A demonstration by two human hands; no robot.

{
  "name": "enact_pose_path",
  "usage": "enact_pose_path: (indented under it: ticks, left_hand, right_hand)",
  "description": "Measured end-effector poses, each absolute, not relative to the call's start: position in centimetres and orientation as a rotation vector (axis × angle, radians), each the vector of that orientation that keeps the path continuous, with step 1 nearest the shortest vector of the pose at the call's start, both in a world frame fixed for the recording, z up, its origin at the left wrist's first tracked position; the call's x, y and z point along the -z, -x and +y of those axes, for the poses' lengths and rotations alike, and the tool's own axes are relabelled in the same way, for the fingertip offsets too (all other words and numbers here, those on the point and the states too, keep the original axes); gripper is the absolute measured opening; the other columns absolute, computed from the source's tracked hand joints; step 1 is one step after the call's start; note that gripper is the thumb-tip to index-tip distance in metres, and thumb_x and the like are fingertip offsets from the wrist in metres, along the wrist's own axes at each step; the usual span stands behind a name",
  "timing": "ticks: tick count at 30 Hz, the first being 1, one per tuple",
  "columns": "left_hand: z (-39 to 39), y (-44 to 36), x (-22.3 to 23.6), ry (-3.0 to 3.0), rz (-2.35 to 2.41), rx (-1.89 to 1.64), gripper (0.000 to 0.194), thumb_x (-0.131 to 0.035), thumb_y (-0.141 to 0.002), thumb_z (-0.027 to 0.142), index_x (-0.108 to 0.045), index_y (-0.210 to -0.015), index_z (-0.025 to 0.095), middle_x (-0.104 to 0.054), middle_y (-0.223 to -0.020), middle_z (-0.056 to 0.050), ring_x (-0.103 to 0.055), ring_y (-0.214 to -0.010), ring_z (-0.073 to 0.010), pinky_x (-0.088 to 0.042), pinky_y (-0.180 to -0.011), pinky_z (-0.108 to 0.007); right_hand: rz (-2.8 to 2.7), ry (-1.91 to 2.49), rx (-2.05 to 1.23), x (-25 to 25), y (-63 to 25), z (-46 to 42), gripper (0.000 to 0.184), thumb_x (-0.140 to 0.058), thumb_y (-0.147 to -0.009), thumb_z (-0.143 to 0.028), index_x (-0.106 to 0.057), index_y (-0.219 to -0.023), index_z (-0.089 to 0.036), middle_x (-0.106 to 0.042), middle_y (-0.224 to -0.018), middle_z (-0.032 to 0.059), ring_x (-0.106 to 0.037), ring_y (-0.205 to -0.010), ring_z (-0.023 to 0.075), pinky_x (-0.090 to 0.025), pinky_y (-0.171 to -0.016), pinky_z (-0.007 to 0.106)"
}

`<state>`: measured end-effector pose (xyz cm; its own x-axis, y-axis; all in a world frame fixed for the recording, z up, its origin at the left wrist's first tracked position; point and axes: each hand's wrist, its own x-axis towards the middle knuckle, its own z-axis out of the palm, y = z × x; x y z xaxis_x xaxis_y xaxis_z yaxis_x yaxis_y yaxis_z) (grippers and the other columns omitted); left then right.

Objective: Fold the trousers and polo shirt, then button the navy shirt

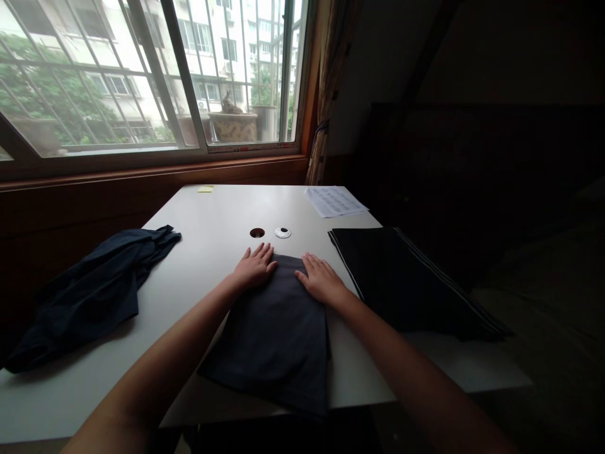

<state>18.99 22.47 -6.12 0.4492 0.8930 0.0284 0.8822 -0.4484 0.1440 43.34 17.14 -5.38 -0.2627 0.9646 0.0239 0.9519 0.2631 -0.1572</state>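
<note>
A dark grey-blue folded garment (278, 334), perhaps trousers or shorts, lies in front of me, its lower edge reaching the table's front edge. My left hand (255, 265) rests flat on its upper left corner, fingers stretched out. On the upper right corner lies my right hand (321, 277), also flat, with the thumb apart from the fingers. Neither hand grips the cloth. The garment's exact kind cannot be made out.
A crumpled navy garment (99, 284) lies at the left on the white table (189, 252). Dark folded clothing with pale stripes (401, 277) is at the right. Farther back are printed papers (333, 202), a yellow note (205, 188), a cable hole (257, 232) and its round cover (282, 233).
</note>
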Motion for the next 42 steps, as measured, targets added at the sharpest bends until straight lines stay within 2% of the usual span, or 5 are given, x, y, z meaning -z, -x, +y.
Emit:
enact_pose_path:
  ticks: [14, 20, 26, 36, 42]
  left_hand:
    - [22.8, -15.5, 4.7, -2.357, 1.990, -0.143, 0.063, -0.016, -0.103, 0.042, -0.026, -0.157, 0.012, -0.013, -0.166, -0.012, -0.010, -0.153, -0.0353, -0.017, -0.116, -0.069]
    - [19.9, -17.1, 2.5, -2.541, 1.945, -0.280, 0.061, -0.019, -0.104, 0.039, -0.024, -0.158, 0.011, -0.011, -0.167, -0.009, -0.004, -0.155, -0.0300, -0.014, -0.122, -0.058]
    - [13.6, -21.4, 4.0, -2.882, 1.388, -0.240, 0.061, -0.025, -0.104, 0.049, -0.033, -0.155, 0.018, -0.025, -0.164, -0.008, -0.018, -0.153, -0.0273, -0.017, -0.123, -0.053]
    - [11.3, -21.6, 5.8, -2.836, 1.486, -0.262, 0.065, -0.024, -0.103, 0.053, -0.030, -0.156, 0.018, -0.026, -0.163, -0.009, -0.024, -0.151, -0.0262, -0.018, -0.123, -0.050]
    - [11.1, -21.8, 5.8, -2.826, 1.516, -0.252, 0.065, -0.026, -0.102, 0.053, -0.031, -0.156, 0.016, -0.026, -0.163, -0.010, -0.024, -0.151, -0.0272, -0.019, -0.123, -0.052]
  right_hand:
    - [-2.255, 1.978, -0.110, 6.8, -45.5, 16.6, 0.064, -0.024, -0.104, -0.047, -0.030, -0.156, -0.011, -0.022, -0.164, 0.0110, -0.020, -0.152, 0.0226, -0.014, -0.123, 0.046]
    - [-2.244, 1.958, -0.100, 7.0, -45.5, 16.7, 0.063, -0.026, -0.104, -0.046, -0.032, -0.155, -0.010, -0.024, -0.164, 0.0111, -0.022, -0.151, 0.0229, -0.015, -0.123, 0.047]
    - [-2.230, 1.951, -0.072, 6.9, -45.5, 16.6, 0.061, -0.025, -0.104, -0.045, -0.032, -0.155, -0.011, -0.025, -0.163, 0.0117, -0.022, -0.151, 0.0233, -0.015, -0.123, 0.047]
    - [-2.243, 1.974, -0.054, 6.4, -45.5, 16.3, 0.061, -0.027, -0.104, -0.043, -0.033, -0.154, -0.010, -0.027, -0.163, 0.0122, -0.024, -0.151, 0.0242, -0.017, -0.122, 0.047]
    - [-2.283, 1.839, 0.134, 4.7, -43.5, 13.7, 0.058, -0.031, -0.101, -0.027, -0.032, -0.154, -0.005, -0.024, -0.163, 0.0145, -0.020, -0.152, 0.0256, -0.015, -0.123, 0.046]
